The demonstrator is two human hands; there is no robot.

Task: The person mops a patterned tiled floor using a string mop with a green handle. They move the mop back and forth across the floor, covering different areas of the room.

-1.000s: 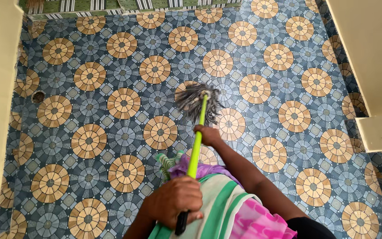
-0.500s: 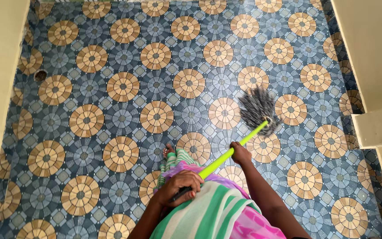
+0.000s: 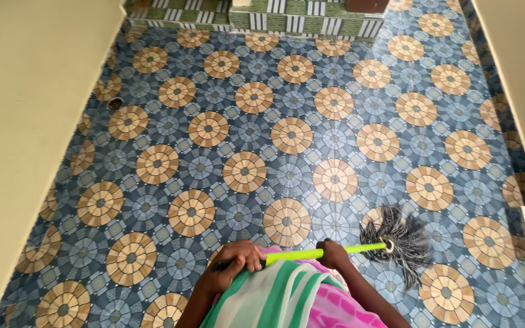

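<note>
The mop head (image 3: 400, 241) has shifted since the two earlier views: a second ago it lay ahead of the person near the middle of the floor, half a second ago it had swung out to the right and forward, and it now lies close in on the right, its dark strands spread flat on the tiles. The handle has turned with it, from pointing nearly straight ahead to lying almost level across the body. Judged from this, the stroke in hand is a sideways sweep drawn back toward the person, and the strip of floor on the right is the part being covered. Nearest the camera, the striped green, white and pink garment (image 3: 287, 300) fills the lower edge of the view. Just above it, the left hand (image 3: 233, 267) is closed around the dark grip end of the yellow-green handle (image 3: 323, 252), fingers curled over the top, forearm rising from below. The right hand (image 3: 334, 255) is wrapped around the same handle further along, nearer the mop head, with the arm running down toward the lower right. Both hands are fully closed on the shaft. Beyond them, the patterned tile floor (image 3: 244, 121) extends forward, bounded by a cream wall (image 3: 31, 121) on the left and a striped green step (image 3: 299, 18) at the far end.
</note>
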